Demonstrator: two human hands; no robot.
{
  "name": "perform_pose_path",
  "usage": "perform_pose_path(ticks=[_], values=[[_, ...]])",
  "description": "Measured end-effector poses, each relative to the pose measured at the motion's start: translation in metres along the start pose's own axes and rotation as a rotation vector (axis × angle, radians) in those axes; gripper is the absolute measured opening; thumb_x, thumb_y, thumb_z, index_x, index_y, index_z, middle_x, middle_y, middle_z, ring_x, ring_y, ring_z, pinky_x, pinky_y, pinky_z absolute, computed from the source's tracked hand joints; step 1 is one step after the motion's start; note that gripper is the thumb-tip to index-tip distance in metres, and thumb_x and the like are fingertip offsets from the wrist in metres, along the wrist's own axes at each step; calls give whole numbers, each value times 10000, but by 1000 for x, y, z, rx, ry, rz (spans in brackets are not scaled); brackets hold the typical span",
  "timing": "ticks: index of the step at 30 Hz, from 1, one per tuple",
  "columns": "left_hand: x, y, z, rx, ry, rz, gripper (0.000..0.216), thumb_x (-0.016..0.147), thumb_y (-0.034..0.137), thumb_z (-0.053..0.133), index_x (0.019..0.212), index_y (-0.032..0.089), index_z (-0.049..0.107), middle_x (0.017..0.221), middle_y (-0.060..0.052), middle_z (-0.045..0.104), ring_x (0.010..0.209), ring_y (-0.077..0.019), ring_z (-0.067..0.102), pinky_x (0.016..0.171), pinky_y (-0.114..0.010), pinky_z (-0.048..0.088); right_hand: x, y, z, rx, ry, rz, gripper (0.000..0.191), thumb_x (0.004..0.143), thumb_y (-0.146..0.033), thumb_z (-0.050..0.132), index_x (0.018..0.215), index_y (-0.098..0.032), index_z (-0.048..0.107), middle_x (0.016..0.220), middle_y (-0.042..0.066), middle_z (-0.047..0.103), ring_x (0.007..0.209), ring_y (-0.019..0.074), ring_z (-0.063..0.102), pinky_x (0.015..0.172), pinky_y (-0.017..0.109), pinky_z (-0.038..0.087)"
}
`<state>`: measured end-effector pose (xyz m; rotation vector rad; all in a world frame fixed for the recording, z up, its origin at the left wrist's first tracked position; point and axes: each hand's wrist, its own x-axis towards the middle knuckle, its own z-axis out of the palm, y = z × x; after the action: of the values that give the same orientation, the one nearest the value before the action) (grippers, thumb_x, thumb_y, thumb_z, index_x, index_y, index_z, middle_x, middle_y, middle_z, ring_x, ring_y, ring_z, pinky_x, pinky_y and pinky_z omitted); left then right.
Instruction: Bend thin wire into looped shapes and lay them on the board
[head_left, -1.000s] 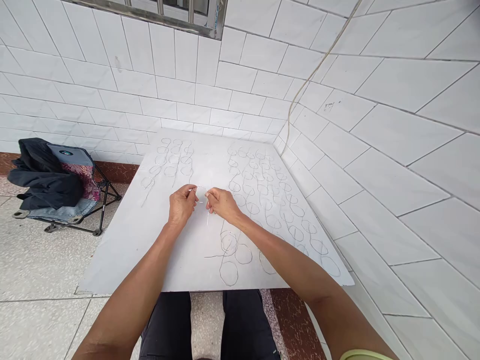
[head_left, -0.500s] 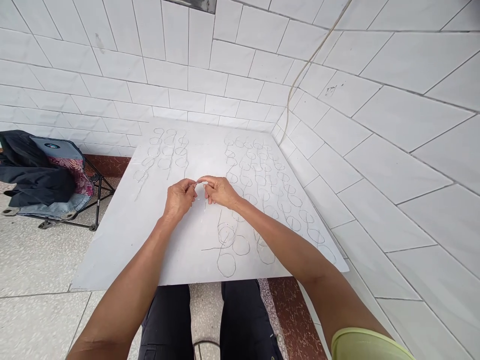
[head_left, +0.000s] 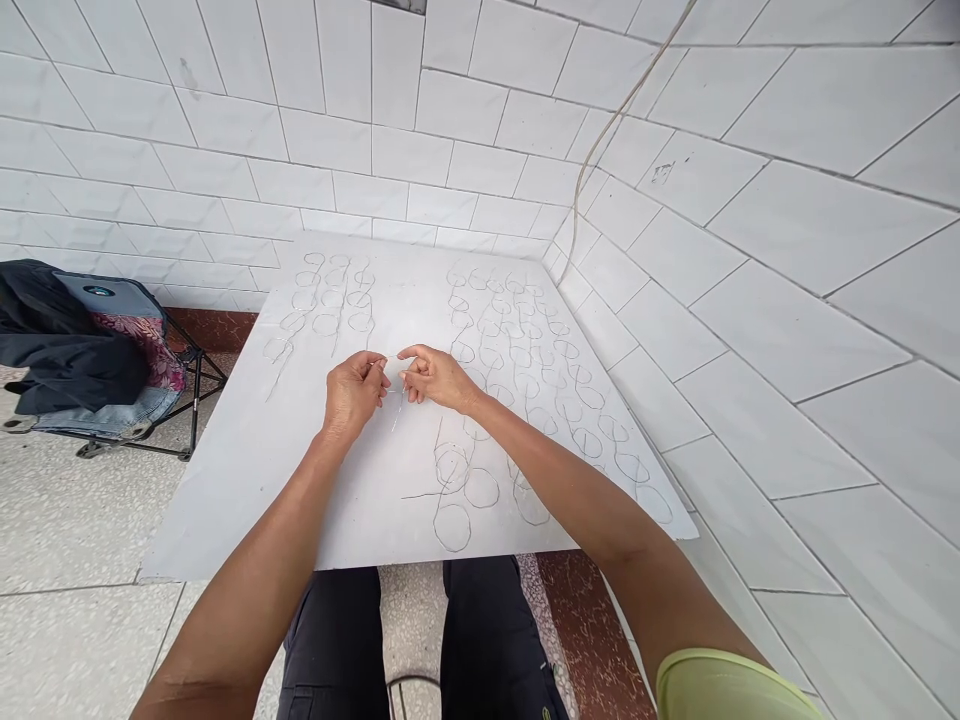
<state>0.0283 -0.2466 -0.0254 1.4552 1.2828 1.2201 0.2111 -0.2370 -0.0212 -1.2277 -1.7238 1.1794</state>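
A thin, shiny wire (head_left: 398, 412) hangs between my hands above the white board (head_left: 247, 490), its lower end dangling free. My left hand (head_left: 354, 392) pinches it between thumb and fingertips. On the other side, my right hand (head_left: 436, 378) has the wire at its thumb and curled fingers, while its index finger reaches toward the left hand. A small gap parts the two hands. Close to me on the board lies a looped wire piece (head_left: 452, 527) with several rings and a straight tail.
Rows of looped wires (head_left: 525, 350) cover the board's right side; more looped wires (head_left: 330, 300) lie at the far left. White tiled walls (head_left: 750, 290) border the board behind and to the right. A folding chair (head_left: 142, 350) with dark cloth stands left. A cable (head_left: 592, 150) runs down the corner.
My hands have parted slightly, the right index finger lifting away from the left fingertips. The dangling wire end has swung a little to the left.
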Motion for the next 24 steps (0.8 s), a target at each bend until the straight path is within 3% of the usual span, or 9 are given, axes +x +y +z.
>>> perform_pose_path(ticks=[6, 14, 20, 24], values=[[-1, 0, 1, 8, 20, 19, 182, 919, 335, 592, 945, 196, 707, 719, -23, 693, 544, -127, 601, 465, -224, 488, -8, 0, 4, 144, -9, 87, 142, 957, -227, 631, 1082, -158, 633, 769, 20, 723, 589, 133, 703, 529, 224, 565], [-2, -1, 3, 23, 50, 25, 189, 938, 353, 579, 940, 197, 684, 732, -21, 697, 547, -130, 616, 467, -227, 498, -9, -1, 11, 208, 25, 168, 113, 907, -226, 713, 881, -162, 623, 750, 29, 722, 580, 144, 714, 499, 224, 560], [-2, -4, 5, 30, 114, 29, 183, 947, 333, 558, 924, 196, 677, 728, -13, 691, 545, -127, 626, 495, -231, 520, -7, -2, 20, 148, 62, 144, 103, 933, -175, 656, 836, -166, 622, 673, -11, 674, 502, 108, 654, 458, 202, 510], [-3, -5, 7, 14, 140, 58, 178, 955, 326, 542, 916, 199, 660, 742, -14, 693, 565, -129, 634, 504, -230, 526, -10, -5, 23, 211, 67, 146, 93, 957, -217, 650, 886, -171, 612, 718, -5, 691, 546, 114, 678, 494, 210, 542]])
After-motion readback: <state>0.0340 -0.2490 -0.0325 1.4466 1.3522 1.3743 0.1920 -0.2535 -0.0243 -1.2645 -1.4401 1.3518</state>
